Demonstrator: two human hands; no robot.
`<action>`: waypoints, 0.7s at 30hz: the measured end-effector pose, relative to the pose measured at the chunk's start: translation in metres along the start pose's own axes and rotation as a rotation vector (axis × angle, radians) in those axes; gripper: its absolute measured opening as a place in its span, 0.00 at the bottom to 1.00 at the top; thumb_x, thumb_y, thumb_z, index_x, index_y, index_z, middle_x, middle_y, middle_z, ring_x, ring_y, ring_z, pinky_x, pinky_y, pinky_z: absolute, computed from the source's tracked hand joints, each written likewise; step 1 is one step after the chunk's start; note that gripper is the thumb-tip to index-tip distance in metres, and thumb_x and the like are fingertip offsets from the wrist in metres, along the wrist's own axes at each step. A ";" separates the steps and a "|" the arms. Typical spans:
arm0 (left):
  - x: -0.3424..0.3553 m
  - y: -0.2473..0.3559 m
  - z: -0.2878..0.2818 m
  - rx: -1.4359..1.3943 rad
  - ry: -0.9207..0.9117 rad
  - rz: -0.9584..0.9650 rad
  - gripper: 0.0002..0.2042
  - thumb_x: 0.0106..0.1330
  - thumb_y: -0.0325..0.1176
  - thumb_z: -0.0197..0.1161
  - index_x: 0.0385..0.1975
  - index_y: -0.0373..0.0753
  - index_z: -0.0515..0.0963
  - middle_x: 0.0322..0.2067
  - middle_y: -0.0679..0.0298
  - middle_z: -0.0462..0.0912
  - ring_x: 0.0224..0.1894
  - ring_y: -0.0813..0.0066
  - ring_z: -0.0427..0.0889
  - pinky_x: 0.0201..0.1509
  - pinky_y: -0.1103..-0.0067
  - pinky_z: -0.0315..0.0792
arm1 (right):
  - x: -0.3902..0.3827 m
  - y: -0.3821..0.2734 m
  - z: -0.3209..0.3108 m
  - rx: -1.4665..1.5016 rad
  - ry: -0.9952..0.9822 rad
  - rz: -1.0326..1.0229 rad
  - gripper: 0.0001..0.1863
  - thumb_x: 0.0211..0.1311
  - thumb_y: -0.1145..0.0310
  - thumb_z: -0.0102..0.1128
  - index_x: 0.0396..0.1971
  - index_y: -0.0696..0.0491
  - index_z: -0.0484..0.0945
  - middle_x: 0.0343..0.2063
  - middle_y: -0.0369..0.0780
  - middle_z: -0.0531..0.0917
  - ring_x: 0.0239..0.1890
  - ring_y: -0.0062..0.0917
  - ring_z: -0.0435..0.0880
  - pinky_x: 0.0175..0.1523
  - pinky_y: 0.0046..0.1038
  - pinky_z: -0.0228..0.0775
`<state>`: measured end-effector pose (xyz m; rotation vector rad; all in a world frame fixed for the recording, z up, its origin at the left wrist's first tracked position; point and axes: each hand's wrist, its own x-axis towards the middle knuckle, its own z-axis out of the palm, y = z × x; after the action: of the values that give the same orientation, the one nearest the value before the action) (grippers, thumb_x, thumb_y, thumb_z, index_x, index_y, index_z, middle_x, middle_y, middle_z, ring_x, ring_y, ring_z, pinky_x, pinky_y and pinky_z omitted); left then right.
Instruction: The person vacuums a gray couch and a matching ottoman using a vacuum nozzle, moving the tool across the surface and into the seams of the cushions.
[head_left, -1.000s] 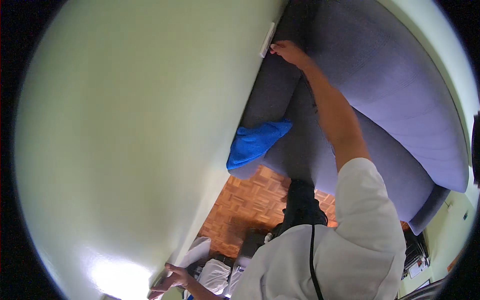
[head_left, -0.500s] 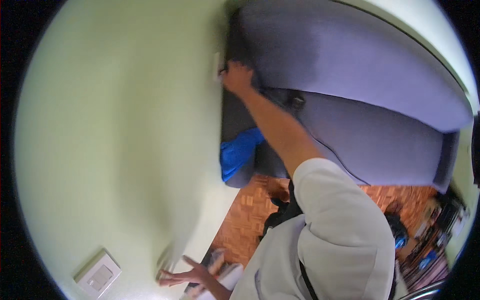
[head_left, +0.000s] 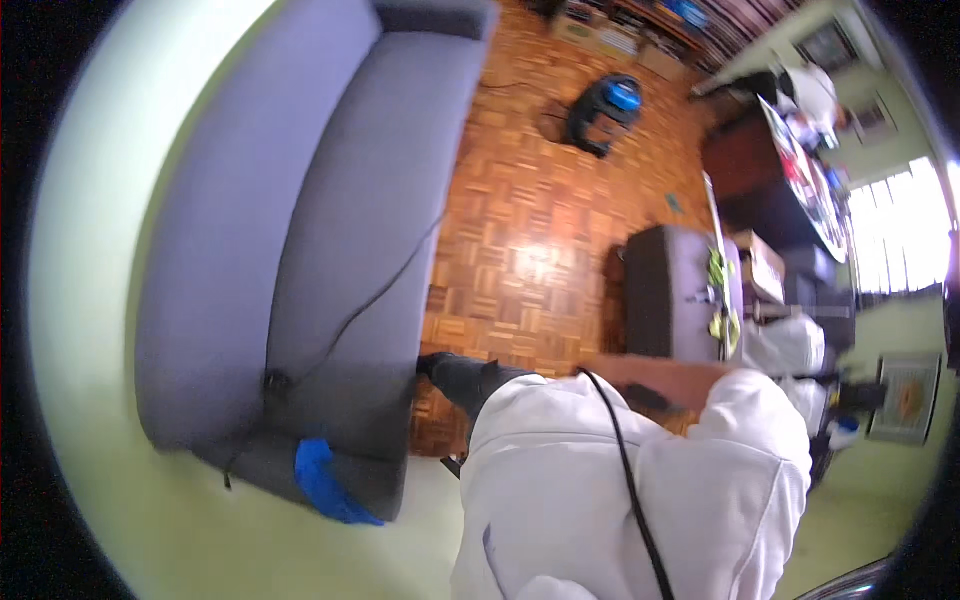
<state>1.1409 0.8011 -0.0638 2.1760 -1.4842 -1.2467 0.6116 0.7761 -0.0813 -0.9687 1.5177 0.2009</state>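
Note:
My right forearm [head_left: 685,380] reaches leftward out of the white sleeve beside my body, smeared by motion; the hand at its end [head_left: 610,368] is too blurred to tell what, if anything, it holds. My left hand is out of view. A dark cord crosses my white top. On the left stands the grey sofa [head_left: 355,180], with a blue cloth [head_left: 330,490] over its near end and a thin dark cable [head_left: 380,295] lying along the seat.
Parquet floor [head_left: 515,210] runs beside the sofa. A black-and-blue vacuum [head_left: 600,120] stands farther along. On the right are a grey ottoman [head_left: 650,290] with tools on it, cardboard boxes [head_left: 760,270] and a laden table [head_left: 740,170]. Another person [head_left: 810,95] is at the far right.
The view has swung from the wall and sofa corner out to the room. My right arm has left the wall fitting and dropped beside my body. My left hand has left the view.

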 end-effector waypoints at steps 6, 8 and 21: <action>0.046 0.069 0.025 0.215 -0.242 0.134 0.42 0.62 0.53 0.68 0.69 0.35 0.57 0.70 0.44 0.54 0.73 0.45 0.51 0.72 0.46 0.46 | -0.124 0.120 0.131 1.428 0.449 -0.006 0.16 0.67 0.66 0.62 0.52 0.57 0.80 0.50 0.42 0.84 0.53 0.27 0.79 0.59 0.31 0.71; 0.060 0.084 0.004 0.310 -0.249 0.133 0.42 0.61 0.52 0.68 0.69 0.35 0.58 0.70 0.44 0.55 0.72 0.45 0.52 0.72 0.47 0.47 | -0.134 0.083 0.128 1.134 0.916 0.191 0.16 0.65 0.63 0.65 0.47 0.58 0.80 0.48 0.44 0.84 0.50 0.28 0.80 0.55 0.31 0.73; 0.075 0.281 0.136 0.700 -0.606 0.031 0.39 0.59 0.51 0.70 0.66 0.36 0.63 0.67 0.46 0.62 0.69 0.47 0.59 0.70 0.50 0.53 | -0.146 0.283 0.044 1.369 0.568 0.367 0.17 0.61 0.62 0.63 0.44 0.58 0.80 0.43 0.48 0.85 0.43 0.32 0.84 0.47 0.32 0.76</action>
<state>0.8652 0.6430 -0.0179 2.2237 -2.4965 -1.6560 0.4395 1.0479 -0.0761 0.3968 1.8175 -0.8420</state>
